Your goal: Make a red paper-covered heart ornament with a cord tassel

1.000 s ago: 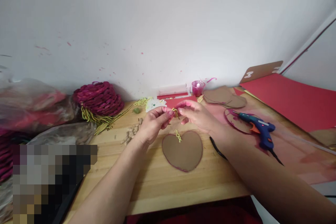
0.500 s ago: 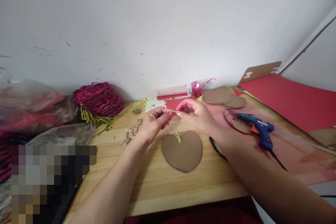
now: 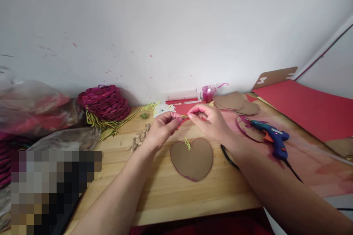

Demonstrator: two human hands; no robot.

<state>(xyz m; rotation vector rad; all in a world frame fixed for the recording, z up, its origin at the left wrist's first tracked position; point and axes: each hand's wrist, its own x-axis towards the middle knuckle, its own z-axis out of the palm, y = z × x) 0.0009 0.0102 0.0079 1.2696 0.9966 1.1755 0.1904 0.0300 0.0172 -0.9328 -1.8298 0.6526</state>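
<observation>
My left hand [image 3: 162,128] and my right hand [image 3: 206,119] meet above the table. Between their fingertips stretches a short piece of yellow-green yarn [image 3: 184,116], pinched at both ends. Below them a brown cardboard heart [image 3: 192,163] with a purple-stained edge lies flat on the wood. A small curl of yellow-green yarn [image 3: 187,142] rests at the heart's top notch. Left of my left hand is a small heap of peanuts [image 3: 139,138].
A blue glue gun [image 3: 277,137] lies at right on a purple-edged cardboard piece. Behind stand a pink-stained cup [image 3: 209,93] and stacked cardboard shapes [image 3: 228,101]. Red sheets [image 3: 309,106] fill the right back. A magenta braided bundle [image 3: 104,102] and plastic bags [image 3: 33,106] occupy the left.
My hands have drawn slightly apart, the right one moving a little to the right, and more of the yarn shows between them. The camera view has shifted slightly.
</observation>
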